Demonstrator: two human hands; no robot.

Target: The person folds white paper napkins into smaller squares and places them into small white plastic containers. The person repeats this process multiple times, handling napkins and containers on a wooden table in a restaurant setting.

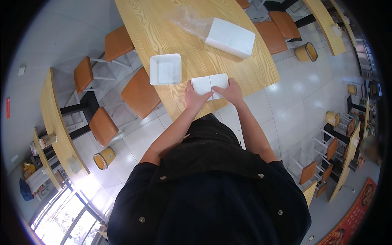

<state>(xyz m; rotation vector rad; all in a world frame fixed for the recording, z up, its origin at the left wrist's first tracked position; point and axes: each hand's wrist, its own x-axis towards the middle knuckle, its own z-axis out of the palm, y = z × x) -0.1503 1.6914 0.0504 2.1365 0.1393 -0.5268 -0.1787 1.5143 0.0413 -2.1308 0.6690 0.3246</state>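
Two small stacks of white paper napkins (202, 84) lie side by side at the near edge of the wooden table, a narrow gap between them. My left hand (196, 96) grips the left stack, thumb on top and fingers at its outer side. Around the right stack (219, 81) closes my right hand (230, 92), its thumb near the gap. To the left stands a white square plastic container (165, 69), which looks empty. Farther back is a large white block of napkins (231, 37), with clear plastic wrap (188, 20) at its left end.
Stools with brown seats (141, 92) stand along the left side of the wooden table (147, 33), and another brown seat (271, 37) is at its right. Yellow bins (104, 158) stand on the tiled floor. Other wooden tables (58, 122) are at both sides.
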